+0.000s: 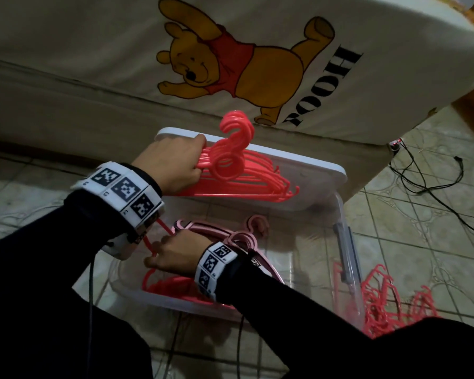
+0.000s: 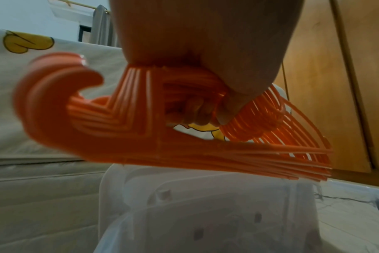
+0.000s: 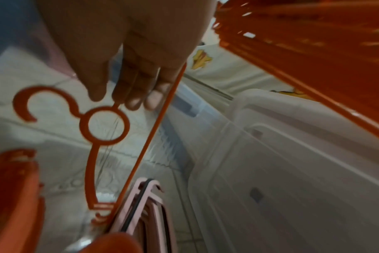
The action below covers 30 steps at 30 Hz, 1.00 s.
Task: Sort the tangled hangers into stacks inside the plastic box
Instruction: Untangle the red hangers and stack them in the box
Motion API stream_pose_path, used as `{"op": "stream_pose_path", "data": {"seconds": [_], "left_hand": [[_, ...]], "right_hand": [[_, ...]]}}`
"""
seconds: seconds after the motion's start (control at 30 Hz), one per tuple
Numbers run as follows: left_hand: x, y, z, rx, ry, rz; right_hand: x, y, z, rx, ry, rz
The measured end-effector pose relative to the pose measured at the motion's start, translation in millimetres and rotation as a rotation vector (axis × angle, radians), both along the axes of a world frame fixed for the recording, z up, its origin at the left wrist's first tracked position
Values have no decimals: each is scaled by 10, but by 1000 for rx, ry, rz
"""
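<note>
My left hand (image 1: 173, 162) (image 2: 206, 42) grips a thick bundle of coral hangers (image 1: 244, 179) (image 2: 141, 128) near their necks, hooks pointing up, above the clear plastic box (image 1: 340, 212). My right hand (image 1: 175, 255) (image 3: 128, 68) is low inside the box and pinches a single coral hanger (image 1: 153, 242) (image 3: 104, 127) by its thin bars. A stack of pale pink hangers (image 1: 230, 233) (image 3: 145, 205) lies in the box beside that hand. More coral hangers (image 1: 173, 288) lie stacked by the box's near wall. A tangled coral pile (image 1: 389, 299) sits on the floor to the right.
The box's white lid (image 1: 320, 170) stands behind the box, against a mattress with a bear print (image 1: 230, 64). Black cables (image 1: 433, 187) trail over the tiled floor at the right. A wooden wardrobe (image 2: 325, 85) stands beyond.
</note>
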<state>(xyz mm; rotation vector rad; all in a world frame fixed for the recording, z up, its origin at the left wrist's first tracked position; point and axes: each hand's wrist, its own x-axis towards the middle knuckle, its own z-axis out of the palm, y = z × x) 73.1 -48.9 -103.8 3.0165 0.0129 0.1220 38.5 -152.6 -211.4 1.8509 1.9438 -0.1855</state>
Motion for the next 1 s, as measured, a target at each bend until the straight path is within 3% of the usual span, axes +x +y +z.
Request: {"op": "stream_pose_path", "data": {"seconds": [0.23,0.43,0.5,0.6,0.67,0.7,0.77,0.87,1.0], "left_hand": [[-11,-55,-3,2,28,-20],[-11,-76,-10,25,36,-42],[-14,-82,-13,34,39,-45],[-23,-91,-18,35,46,-52],[-30,-93,-14,36,49,-53],[-32,-94,-8,34,50,-52],[-36,-95,10,29,51,-49],[-44,-113,19,41,4,-46],[-56,-140,55,23,-86,-14]], "right_hand": [[-45,12,-215,152,-87,-89],[-128,72,-83,256,-29,-154],[-143,140,-92,247,-62,-165],[-110,186,-78,63,-138,-106],[-37,170,-60,114,-64,-21],[2,141,-19,140,-32,-69],[106,109,-77,257,-135,-146],[228,54,-65,159,1,-124],[328,-102,-78,206,134,-375]]}}
